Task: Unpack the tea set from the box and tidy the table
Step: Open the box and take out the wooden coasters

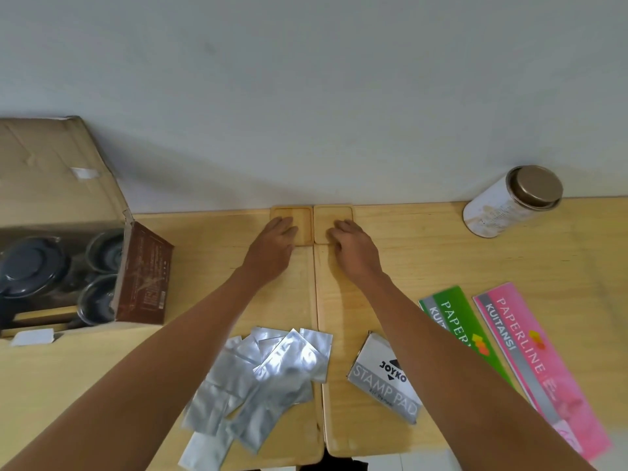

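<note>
Two wooden coasters sit side by side at the centre of the frame, against the far edge of the table (pixel 424 260), touching or nearly so, just below the pale wall.

Left coaster (pixel 299 219): square, raised rim. The left hand (pixel 272 249) lies on it, fingers gently bent and flat on the wood, gripping nothing.

Right coaster (pixel 331 220): same make. The right hand (pixel 353 248) rests on its near half, fingers curled downward with the tips on the wood; whether they pinch the edge cannot be told.

Cardboard box (pixel 57 185): left of frame, flap raised against the wall, open side facing the camera. Inside: a dark teapot lid (pixel 32 266) at the left, one dark cup (pixel 105 249) above and a second cup (pixel 97 302) below it. A brown carton panel (pixel 146 277) stands at the box's right edge.

Foil sachets (pixel 258 379): a loose silver heap, overlapping, at lower centre between the two forearms.

Stamp pad box (pixel 384 379): grey, printed "JOYKO STAMP PAD", lower centre-right, partly beneath the right forearm.

Green receipt book (pixel 455 317) and pink receipt book (pixel 530 351): both marked "PAPERLINE KUITANSI", lying parallel on a slant at lower right.

White tin (pixel 509 202): cylindrical, bronze lid, at upper right near the wall, well apart from the coasters.
</note>
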